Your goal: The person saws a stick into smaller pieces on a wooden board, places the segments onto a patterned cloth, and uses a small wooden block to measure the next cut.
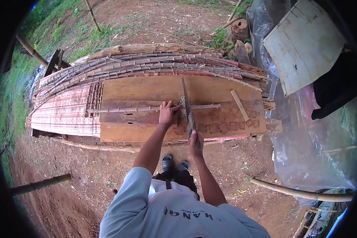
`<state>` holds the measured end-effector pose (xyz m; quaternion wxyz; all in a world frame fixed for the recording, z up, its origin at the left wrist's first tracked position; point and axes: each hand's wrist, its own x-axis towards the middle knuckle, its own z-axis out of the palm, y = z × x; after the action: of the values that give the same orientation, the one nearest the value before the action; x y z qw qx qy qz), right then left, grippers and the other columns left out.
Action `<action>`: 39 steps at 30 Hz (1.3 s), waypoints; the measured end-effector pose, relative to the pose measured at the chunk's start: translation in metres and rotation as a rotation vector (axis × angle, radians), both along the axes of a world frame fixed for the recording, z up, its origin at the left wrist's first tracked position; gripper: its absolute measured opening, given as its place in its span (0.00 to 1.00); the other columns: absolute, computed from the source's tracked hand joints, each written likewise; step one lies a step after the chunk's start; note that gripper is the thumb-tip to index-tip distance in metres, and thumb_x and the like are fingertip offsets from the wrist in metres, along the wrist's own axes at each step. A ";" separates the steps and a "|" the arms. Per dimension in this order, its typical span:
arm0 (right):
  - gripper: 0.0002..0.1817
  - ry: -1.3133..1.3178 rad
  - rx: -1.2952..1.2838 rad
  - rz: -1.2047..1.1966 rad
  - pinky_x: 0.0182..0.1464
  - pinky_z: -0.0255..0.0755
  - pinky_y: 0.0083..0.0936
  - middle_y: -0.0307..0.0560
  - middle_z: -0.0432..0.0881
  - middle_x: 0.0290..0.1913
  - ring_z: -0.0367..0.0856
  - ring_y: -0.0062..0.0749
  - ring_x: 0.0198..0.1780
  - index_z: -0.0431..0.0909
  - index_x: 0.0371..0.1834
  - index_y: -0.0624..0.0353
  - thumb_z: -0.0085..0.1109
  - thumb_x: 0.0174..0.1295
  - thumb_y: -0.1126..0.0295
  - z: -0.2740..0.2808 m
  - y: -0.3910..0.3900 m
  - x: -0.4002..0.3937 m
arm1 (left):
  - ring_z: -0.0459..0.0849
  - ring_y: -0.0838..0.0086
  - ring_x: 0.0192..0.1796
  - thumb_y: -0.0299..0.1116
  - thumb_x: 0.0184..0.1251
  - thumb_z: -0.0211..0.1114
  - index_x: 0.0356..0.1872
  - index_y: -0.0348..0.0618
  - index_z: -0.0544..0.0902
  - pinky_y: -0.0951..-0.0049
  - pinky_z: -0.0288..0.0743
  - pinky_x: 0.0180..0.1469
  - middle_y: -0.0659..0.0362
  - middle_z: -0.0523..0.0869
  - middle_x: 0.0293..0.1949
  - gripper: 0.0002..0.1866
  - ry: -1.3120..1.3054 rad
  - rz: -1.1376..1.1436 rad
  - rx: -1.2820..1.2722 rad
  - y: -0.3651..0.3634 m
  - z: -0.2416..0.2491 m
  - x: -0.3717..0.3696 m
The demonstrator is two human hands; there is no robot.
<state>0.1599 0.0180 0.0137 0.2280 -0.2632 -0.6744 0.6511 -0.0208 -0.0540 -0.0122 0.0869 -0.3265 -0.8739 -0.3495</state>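
My right hand point(195, 142) is closed round the handle of a hand saw point(187, 101). Its blade points away from me and crosses a thin, knobbly woody stem point(141, 110) lying across the board. Just left of the blade, my left hand point(169, 113) grips the stem and holds it down, fingers bent over it. Pale sawdust point(182, 110) is scattered around the blade. A small dark piece under my left hand is partly hidden. Short cut stems point(94, 95) lie side by side at the board's left end.
The wooden board point(222, 85) rests on a bench with a patterned red and white cloth point(63, 111). Long knobbly stems point(146, 62) lie along the back. A flat wooden strip point(239, 105) is at right. Plastic sheeting point(305, 142) and a metal sheet point(303, 43) stand beyond.
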 end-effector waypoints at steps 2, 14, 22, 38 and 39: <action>0.19 -0.053 -0.007 0.021 0.23 0.55 0.18 0.29 0.64 0.19 0.62 0.13 0.22 0.68 0.26 0.56 0.44 0.74 0.58 0.002 -0.002 0.020 | 0.71 0.65 0.43 0.41 0.57 0.68 0.42 0.66 0.88 0.63 0.64 0.48 0.65 0.75 0.33 0.11 -0.011 -0.011 -0.004 -0.002 0.001 0.002; 0.19 -0.041 0.074 0.053 0.21 0.55 0.17 0.27 0.62 0.17 0.61 0.12 0.19 0.68 0.27 0.56 0.44 0.73 0.56 -0.004 0.006 0.021 | 0.71 0.64 0.44 0.41 0.59 0.65 0.44 0.66 0.86 0.62 0.64 0.48 0.64 0.74 0.35 0.12 -0.001 0.002 -0.049 -0.001 0.002 0.002; 0.19 -0.027 0.144 0.075 0.22 0.54 0.18 0.28 0.62 0.19 0.60 0.11 0.20 0.66 0.26 0.56 0.44 0.74 0.58 0.002 0.005 0.017 | 0.71 0.64 0.43 0.41 0.58 0.66 0.46 0.65 0.87 0.64 0.65 0.48 0.63 0.74 0.34 0.13 0.045 0.028 -0.068 0.003 -0.002 0.002; 0.20 -0.090 0.056 0.032 0.21 0.54 0.17 0.27 0.62 0.17 0.61 0.12 0.19 0.67 0.25 0.54 0.44 0.73 0.54 0.015 -0.007 0.029 | 0.70 0.64 0.43 0.42 0.60 0.65 0.46 0.64 0.86 0.62 0.64 0.49 0.63 0.74 0.34 0.13 0.074 -0.027 -0.070 -0.001 0.001 0.004; 0.20 -0.094 -0.008 0.018 0.23 0.56 0.22 0.32 0.62 0.18 0.61 0.16 0.21 0.68 0.26 0.58 0.44 0.73 0.57 0.020 -0.016 0.043 | 0.70 0.64 0.43 0.43 0.60 0.65 0.46 0.64 0.86 0.62 0.64 0.49 0.62 0.74 0.34 0.13 0.067 -0.019 -0.082 -0.001 -0.001 0.003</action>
<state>0.2032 0.0023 0.0335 0.1893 -0.2882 -0.6843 0.6426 -0.0178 -0.0550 -0.0130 0.0995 -0.3495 -0.8811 -0.3028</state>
